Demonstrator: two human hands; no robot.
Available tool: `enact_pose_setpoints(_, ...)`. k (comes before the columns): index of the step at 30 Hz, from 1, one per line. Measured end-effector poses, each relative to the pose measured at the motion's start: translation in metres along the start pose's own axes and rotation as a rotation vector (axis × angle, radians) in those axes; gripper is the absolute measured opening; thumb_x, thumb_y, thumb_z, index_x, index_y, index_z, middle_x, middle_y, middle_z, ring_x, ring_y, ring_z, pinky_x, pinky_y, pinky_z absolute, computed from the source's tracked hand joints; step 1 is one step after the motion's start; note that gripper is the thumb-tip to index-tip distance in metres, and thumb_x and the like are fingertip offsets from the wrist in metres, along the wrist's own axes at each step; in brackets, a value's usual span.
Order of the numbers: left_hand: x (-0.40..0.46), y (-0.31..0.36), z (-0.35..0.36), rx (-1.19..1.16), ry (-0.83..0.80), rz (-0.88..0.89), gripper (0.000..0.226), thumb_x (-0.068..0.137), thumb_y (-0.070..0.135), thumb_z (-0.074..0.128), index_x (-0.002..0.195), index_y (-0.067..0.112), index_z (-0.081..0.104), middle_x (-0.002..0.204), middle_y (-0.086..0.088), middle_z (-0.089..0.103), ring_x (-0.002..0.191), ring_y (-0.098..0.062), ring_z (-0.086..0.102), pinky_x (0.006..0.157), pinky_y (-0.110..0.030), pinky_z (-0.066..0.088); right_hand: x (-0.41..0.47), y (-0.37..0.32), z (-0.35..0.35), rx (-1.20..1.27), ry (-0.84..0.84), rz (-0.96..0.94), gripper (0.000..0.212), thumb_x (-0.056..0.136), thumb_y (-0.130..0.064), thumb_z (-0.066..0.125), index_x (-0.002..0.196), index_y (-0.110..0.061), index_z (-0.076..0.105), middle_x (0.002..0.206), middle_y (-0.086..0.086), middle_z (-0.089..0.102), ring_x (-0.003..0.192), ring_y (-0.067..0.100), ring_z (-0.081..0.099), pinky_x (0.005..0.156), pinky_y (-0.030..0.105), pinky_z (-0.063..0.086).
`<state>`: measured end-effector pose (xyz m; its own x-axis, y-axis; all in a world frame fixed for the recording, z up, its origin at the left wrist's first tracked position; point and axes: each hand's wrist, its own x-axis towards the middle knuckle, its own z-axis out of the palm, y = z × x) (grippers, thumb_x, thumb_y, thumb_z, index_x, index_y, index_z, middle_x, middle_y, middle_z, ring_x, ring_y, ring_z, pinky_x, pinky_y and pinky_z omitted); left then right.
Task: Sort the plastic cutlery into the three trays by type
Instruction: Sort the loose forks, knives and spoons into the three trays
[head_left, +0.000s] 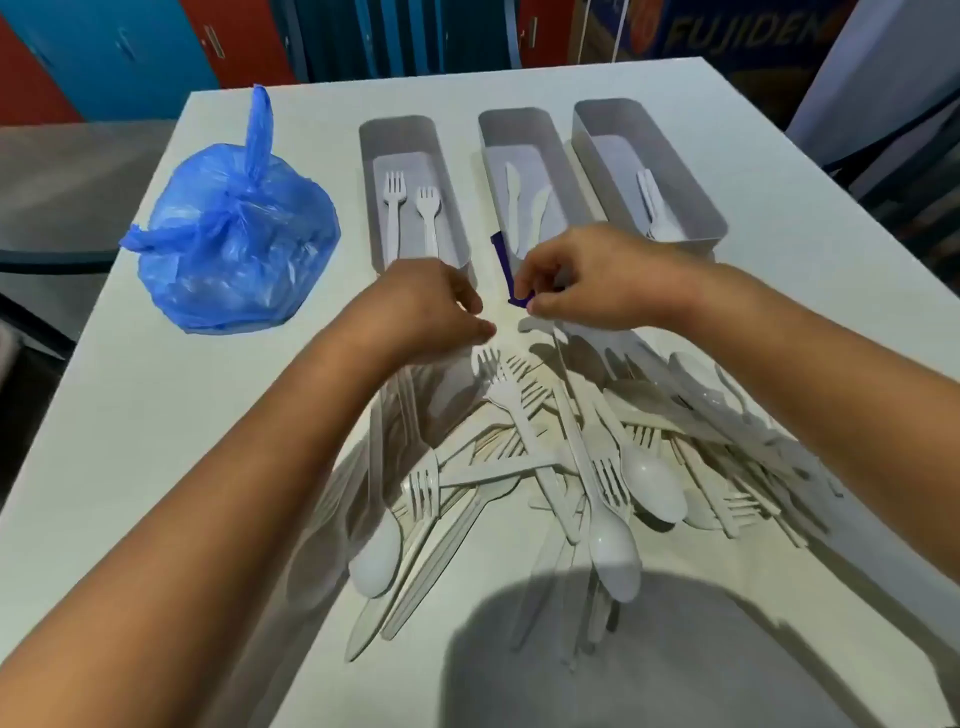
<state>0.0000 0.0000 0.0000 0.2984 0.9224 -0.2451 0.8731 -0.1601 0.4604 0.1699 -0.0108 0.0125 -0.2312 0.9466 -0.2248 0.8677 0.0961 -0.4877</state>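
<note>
Right hand (587, 280) hovered just beyond the far edge of the heap, its thumb and forefinger pinched on a small dark-blue strip (511, 275); whether it also held the thin white stem running down from those fingers, I could not tell. My left hand (441, 306) hung just beside it with fingers loosely curled; no grasped item showed. Directly beneath and toward me lay the jumbled pile of white plastic forks, knives and spoons (561, 467), most handles running roughly near-to-far. Beyond the hands stood three long grey plastic trays, long axes pointing away: the left tray (382, 150) with two forks, the middle tray (493, 135) with knives, the right tray (691, 171) with what looked like spoons. I judged the right hand nearer the knife tray. A knotted blue plastic bag (234, 244) sat far left on the white table (130, 389).
</note>
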Motion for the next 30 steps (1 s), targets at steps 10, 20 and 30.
enact_pose_setpoints(10,-0.013,0.013,0.034,0.250,0.005,-0.175,0.068,0.067,0.073,0.061,0.110,0.019,0.059,0.107,0.003,0.063,0.092,-0.017,0.057,0.068,-0.029,0.038,-0.027,0.012,0.012,-0.233,-0.098,-0.084,0.037,0.090,-0.012,0.059,0.118,-0.035,0.060,0.115,-0.007,0.042,0.103,0.009,0.040,0.085,0.025,0.036)
enact_pose_setpoints(20,-0.008,0.012,0.041,0.046,0.005,-0.245,0.040,0.065,0.035,0.076,0.098,0.017,0.062,0.093,0.002,0.063,0.087,-0.018,0.059,0.073,-0.030,0.048,-0.019,0.022,0.007,-0.319,-0.187,-0.221,0.023,0.080,-0.021,0.073,0.094,-0.039,0.069,0.129,-0.012,0.043,0.123,0.014,0.034,0.091,0.028,0.035)
enact_pose_setpoints(30,-0.010,0.013,0.041,-0.233,0.040,-0.221,0.012,0.078,0.017,0.071,0.084,0.010,0.063,0.087,-0.008,0.065,0.077,-0.021,0.058,0.066,-0.026,0.046,-0.013,0.029,0.003,-0.312,-0.222,-0.227,0.021,0.076,-0.019,0.077,0.089,-0.034,0.072,0.126,-0.014,0.045,0.120,0.010,0.034,0.092,0.030,0.040)
